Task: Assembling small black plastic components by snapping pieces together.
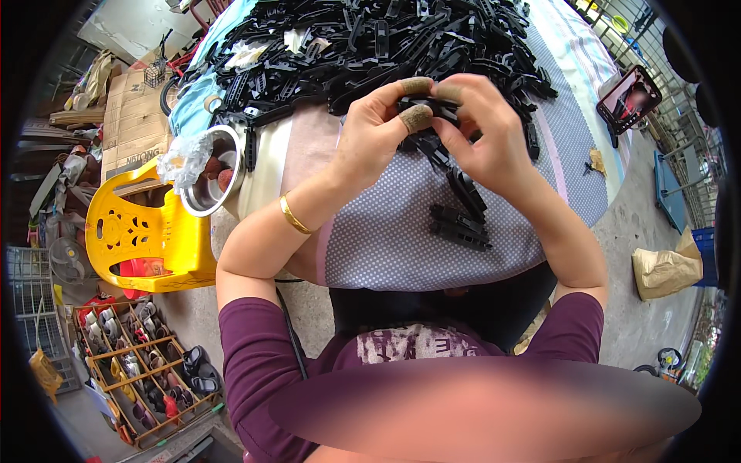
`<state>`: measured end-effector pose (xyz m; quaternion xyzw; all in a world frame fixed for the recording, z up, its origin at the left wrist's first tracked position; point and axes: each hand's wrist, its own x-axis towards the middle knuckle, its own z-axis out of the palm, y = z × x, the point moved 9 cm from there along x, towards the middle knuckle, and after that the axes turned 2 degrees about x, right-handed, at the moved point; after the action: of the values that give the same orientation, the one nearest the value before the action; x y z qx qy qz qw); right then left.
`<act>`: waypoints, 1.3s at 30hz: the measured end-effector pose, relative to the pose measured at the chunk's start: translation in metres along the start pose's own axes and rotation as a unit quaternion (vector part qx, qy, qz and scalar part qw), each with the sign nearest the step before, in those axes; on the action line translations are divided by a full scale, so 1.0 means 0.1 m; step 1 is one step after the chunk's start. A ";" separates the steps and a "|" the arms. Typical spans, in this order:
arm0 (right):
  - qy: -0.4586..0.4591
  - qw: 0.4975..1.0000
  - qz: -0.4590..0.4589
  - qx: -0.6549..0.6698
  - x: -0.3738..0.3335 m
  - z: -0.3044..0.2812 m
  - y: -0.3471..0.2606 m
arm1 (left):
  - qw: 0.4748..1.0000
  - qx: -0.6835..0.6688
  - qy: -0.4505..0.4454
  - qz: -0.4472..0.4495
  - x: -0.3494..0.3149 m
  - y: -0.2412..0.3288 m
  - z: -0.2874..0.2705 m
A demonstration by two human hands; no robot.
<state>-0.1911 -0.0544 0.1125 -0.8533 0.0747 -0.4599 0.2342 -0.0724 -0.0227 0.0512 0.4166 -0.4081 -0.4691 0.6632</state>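
Note:
Both my hands meet over the cloth-covered table and close round one black plastic part (421,110), mostly hidden by the fingers. My left hand (386,123) pinches it from the left, with tan tape wrapped on the thumb and forefinger. From the right, my right hand (482,127) grips the same part between thumb and bent fingers; a taped finger shows there too. Just nearer to me lie several loose black plastic parts (461,225) on the dotted cloth (370,231). Beyond my hands spreads a big heap of similar black parts (370,54).
A metal bowl (234,189) with reddish round things and a clear plastic bag (187,160) stands at the table's left edge, by a yellow chair (127,224). A phone on a stand (629,100) is at the right. Lower left stands a shoe rack (143,363).

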 end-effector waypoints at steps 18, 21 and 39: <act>-0.250 0.935 0.189 0.165 -0.11 -0.04 0.65 | 0.900 0.291 -0.323 -0.041 -0.24 -0.16 0.50; -0.307 0.950 0.063 -0.014 -0.16 0.11 0.43 | 0.820 0.411 -0.389 0.086 -0.34 -0.03 0.65; -0.093 0.995 -0.012 -0.031 0.05 -0.17 0.04 | 0.803 0.556 -0.045 0.208 -0.10 0.24 0.30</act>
<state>-0.2017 -0.0655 0.1223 -0.8997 0.0568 -0.3792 0.2086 -0.0957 -0.0127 0.0817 0.5972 -0.7055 -0.0307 0.3804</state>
